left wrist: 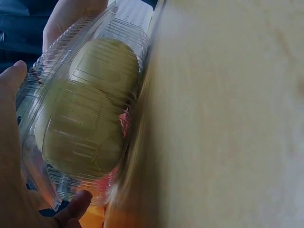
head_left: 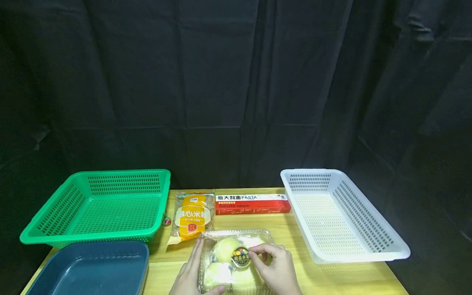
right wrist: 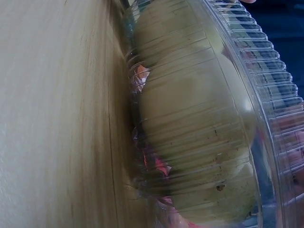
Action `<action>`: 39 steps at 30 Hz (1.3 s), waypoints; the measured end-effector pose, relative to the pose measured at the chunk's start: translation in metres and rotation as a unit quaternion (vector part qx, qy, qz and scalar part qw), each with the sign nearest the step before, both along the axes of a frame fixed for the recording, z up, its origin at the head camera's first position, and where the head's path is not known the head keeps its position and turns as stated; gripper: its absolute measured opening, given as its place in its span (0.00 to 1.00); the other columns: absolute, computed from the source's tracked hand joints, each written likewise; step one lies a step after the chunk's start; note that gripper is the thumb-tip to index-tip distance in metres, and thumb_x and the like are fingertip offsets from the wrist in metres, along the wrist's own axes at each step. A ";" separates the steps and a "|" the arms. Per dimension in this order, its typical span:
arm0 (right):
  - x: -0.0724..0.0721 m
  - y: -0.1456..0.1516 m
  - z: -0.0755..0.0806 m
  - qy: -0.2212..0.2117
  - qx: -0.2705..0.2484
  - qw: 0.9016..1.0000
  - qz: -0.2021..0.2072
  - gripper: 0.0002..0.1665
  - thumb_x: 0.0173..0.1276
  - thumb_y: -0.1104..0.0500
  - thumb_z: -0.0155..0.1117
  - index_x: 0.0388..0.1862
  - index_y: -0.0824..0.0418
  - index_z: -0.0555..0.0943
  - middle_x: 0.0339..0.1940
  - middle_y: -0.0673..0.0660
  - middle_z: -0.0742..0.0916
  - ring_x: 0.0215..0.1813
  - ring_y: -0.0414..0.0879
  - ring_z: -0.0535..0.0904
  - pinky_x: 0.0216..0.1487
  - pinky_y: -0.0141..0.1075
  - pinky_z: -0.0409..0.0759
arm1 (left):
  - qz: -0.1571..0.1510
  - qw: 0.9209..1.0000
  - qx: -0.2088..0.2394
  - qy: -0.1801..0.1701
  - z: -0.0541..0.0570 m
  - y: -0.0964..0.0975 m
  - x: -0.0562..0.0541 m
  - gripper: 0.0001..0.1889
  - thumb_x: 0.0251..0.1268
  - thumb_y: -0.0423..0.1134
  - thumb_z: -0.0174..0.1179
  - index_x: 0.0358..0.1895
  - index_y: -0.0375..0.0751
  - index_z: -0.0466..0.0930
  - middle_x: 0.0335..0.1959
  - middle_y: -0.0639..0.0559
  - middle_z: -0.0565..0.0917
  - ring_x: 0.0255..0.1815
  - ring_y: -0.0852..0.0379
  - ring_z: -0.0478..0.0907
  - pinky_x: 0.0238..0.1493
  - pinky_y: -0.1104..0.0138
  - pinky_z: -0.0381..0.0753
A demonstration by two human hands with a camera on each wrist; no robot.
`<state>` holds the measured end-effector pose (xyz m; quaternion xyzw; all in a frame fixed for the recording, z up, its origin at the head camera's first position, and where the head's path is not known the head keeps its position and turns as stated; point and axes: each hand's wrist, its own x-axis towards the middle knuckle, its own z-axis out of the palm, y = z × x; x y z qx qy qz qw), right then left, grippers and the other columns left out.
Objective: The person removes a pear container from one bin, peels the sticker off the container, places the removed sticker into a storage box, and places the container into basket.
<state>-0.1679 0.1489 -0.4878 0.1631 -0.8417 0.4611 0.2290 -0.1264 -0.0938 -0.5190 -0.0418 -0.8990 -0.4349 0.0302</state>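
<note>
A clear plastic clamshell box point(head_left: 265, 235) of round yellow-green fruit point(head_left: 225, 249) sits on the table in front of me. On its lid is a round black label sticker point(head_left: 240, 259) with a fruit picture. My left hand point(head_left: 189, 268) holds the box along its left side, and in the left wrist view its thumb and fingers point(left wrist: 78, 205) spread around the ribbed wall. With thumb and index finger, my right hand point(head_left: 276, 264) pinches the sticker's right edge. Pink and red shredded filler point(right wrist: 162, 166) shows under the fruit in the right wrist view.
Behind the box lie a rice-noodle bag point(head_left: 193, 217) and a red-and-white pasta box point(head_left: 252, 206). At left stand a green basket point(head_left: 118, 213) and a dark blue tub point(head_left: 99, 270); a white basket point(head_left: 328, 221) stands at right. A small red-and-green wrapped item point(head_left: 167, 221) lies beside the green basket.
</note>
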 end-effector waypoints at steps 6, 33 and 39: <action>0.001 0.000 0.002 -0.009 0.000 1.000 0.001 0.17 0.55 0.65 0.84 0.31 0.42 0.91 0.20 0.32 0.76 0.28 0.33 0.70 0.36 0.33 0.67 | 0.001 1.000 0.005 0.002 -0.003 0.000 0.001 0.68 0.49 0.72 0.75 0.88 0.46 0.47 0.88 0.41 0.51 0.78 0.24 0.64 0.68 0.27 0.69; 0.000 0.003 0.017 -0.067 -0.087 0.994 0.002 0.15 0.59 0.68 0.81 0.32 0.47 0.92 0.28 0.40 0.89 0.28 0.35 0.76 0.30 0.29 0.75 | 0.010 0.997 -0.075 -0.007 0.012 -0.003 0.005 0.68 0.47 0.79 0.70 0.88 0.50 0.48 0.88 0.45 0.55 0.63 0.36 0.76 0.58 0.35 0.81; 0.000 0.000 0.021 -0.059 -0.105 0.993 0.008 0.11 0.59 0.68 0.81 0.33 0.51 0.93 0.28 0.44 0.90 0.25 0.34 0.73 0.27 0.27 0.73 | 0.023 0.995 -0.094 0.010 0.027 -0.010 0.011 0.66 0.47 0.81 0.69 0.87 0.51 0.53 0.85 0.41 0.61 0.66 0.30 0.74 0.58 0.31 0.79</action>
